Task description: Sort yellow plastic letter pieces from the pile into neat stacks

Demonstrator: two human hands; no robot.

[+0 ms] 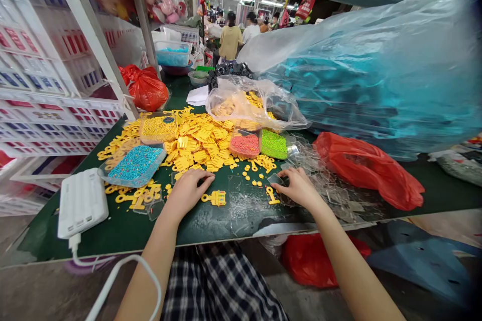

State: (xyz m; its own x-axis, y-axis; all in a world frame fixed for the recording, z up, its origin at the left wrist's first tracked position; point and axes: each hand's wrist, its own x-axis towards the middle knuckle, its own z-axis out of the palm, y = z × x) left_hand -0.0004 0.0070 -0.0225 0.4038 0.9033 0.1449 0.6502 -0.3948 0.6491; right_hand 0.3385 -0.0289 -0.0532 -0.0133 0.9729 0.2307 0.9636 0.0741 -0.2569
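My left hand rests on the green table with its fingers curled and thumb pressed close; what they hold, if anything, I cannot make out. Just right of it lies a yellow plastic piece with a ring at one end and rows of coloured beads in its slots. Between thumb and fingers my right hand pinches a small clear plastic sheet. Below that sheet another yellow piece lies on the table. A large heap of yellow pieces spreads beyond both hands.
Trays of blue beads, yellow beads, red beads and green beads stand around the heap. A white power bank sits left. Clear plastic pieces, a red bag and a big blue-filled bag lie right.
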